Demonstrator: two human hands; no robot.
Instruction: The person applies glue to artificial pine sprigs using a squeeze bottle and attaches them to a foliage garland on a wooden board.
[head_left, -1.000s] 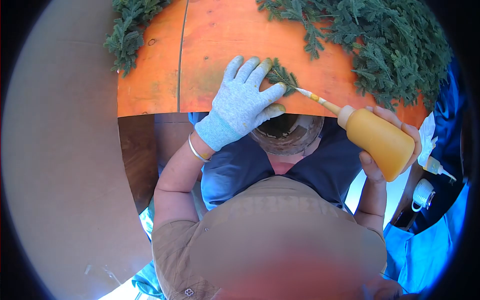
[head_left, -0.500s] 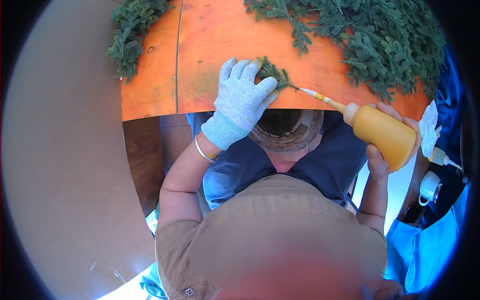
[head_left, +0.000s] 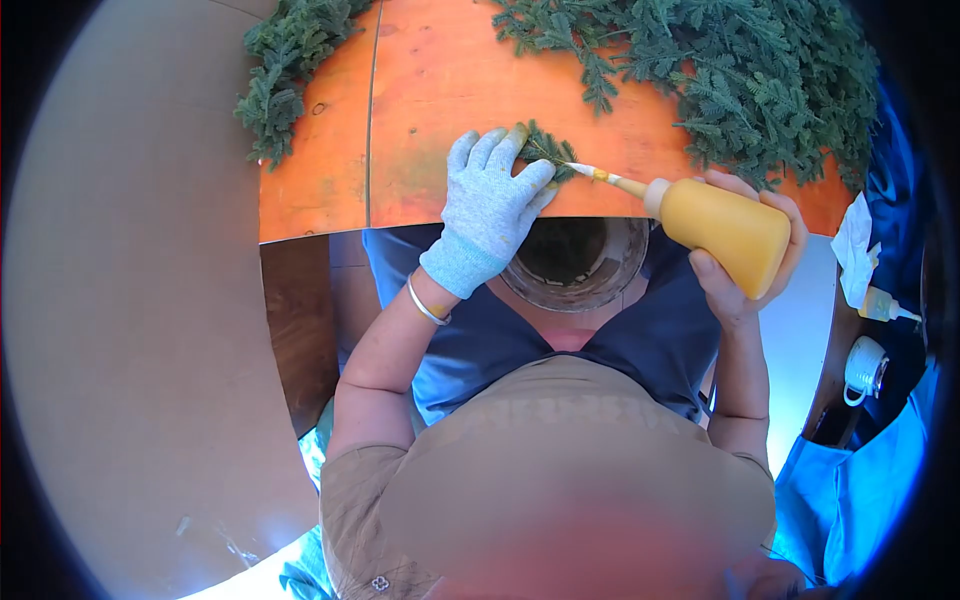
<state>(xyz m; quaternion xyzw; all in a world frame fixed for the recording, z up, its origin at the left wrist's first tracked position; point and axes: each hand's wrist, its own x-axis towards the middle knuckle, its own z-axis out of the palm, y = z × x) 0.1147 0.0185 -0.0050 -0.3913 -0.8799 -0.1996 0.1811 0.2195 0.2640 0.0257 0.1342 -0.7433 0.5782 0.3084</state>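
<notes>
My gloved left hand (head_left: 488, 205), fingers half-extended, holds green sprig (head_left: 544, 148); right hand (head_left: 737, 300) wraps yellow bottle (head_left: 722, 235). Sprig partly covered, right palm mostly hidden.

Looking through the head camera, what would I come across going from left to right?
Smaller heap of green sprigs, gloved left hand, single green sprig, yellow squeeze bottle, white cup.

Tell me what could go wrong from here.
The nozzle points right beside the gloved left hand, so a slip could smear the glove. Too hard a squeeze of the bottle might overload the sprig. Near the board's edge, the sprig could fall toward the bucket.
</notes>
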